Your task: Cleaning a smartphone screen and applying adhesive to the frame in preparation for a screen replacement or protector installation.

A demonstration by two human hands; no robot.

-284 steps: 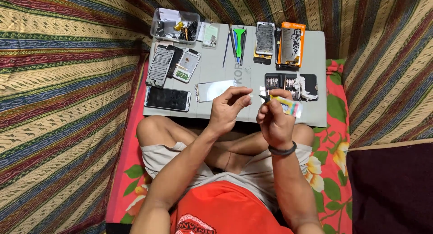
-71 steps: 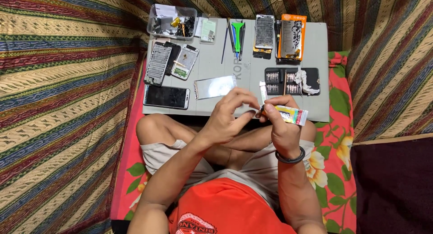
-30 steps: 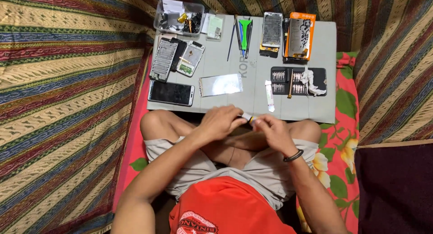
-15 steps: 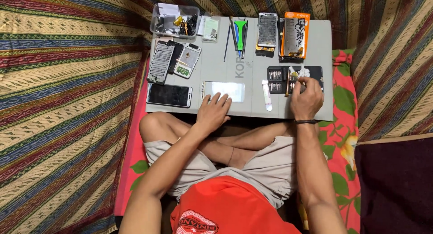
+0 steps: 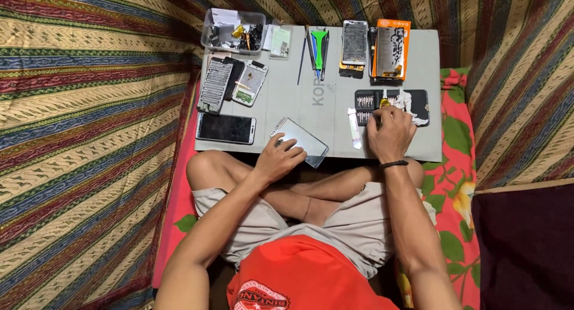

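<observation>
I sit cross-legged at a grey work mat [image 5: 326,101]. My left hand [image 5: 279,159] grips a flat phone screen panel [image 5: 302,141] at the mat's near edge, tilting it. My right hand [image 5: 390,130] rests on the black screwdriver bit case [image 5: 418,99], fingers curled over a small yellow-tipped tool; what the fingers pinch is hidden. A small white tube [image 5: 354,119] lies just left of my right hand.
A black phone [image 5: 226,128] lies at the mat's near left. Behind it are phone back covers [image 5: 216,84], a clear parts box [image 5: 233,30], green pry tools [image 5: 318,46], a phone frame [image 5: 354,42] and an orange case [image 5: 391,48]. Striped cloth surrounds the mat.
Both hands left my lap and went to the mat. My left hand took hold of the screen panel and drew it toward me; my right hand reached the bit case.
</observation>
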